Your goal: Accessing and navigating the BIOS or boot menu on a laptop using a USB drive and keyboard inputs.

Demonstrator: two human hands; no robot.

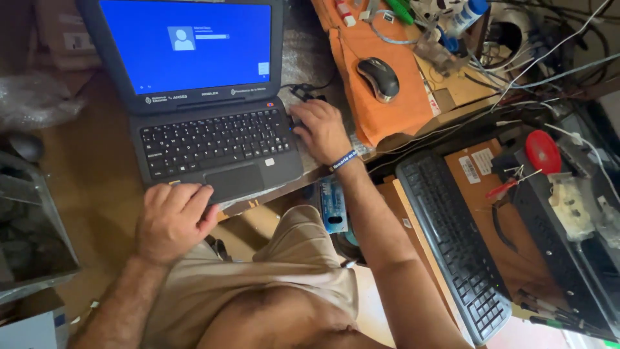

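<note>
You're bracing the dark grey open laptop [213,123] with your left hand [171,220], fingers curled loosely over its front edge by the touchpad, gripping nothing. Your right hand [321,131] is lying half-open at the laptop's right edge, fingertips at the side ports. Probably best keeping that left hand firm while working the side. Grey mouse [379,78] is sitting right of the laptop.

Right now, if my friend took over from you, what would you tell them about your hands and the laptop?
Left hand: resting on the front edge of the laptop, holding nothing.
Right hand: at the laptop's right side, fingers by the cable plug; whether it grips the plug is unclear.
Done: the laptop is open and its blue screen is lit.
Left: nothing typed yet. The mouse and spare keyboard lie untouched.
</note>
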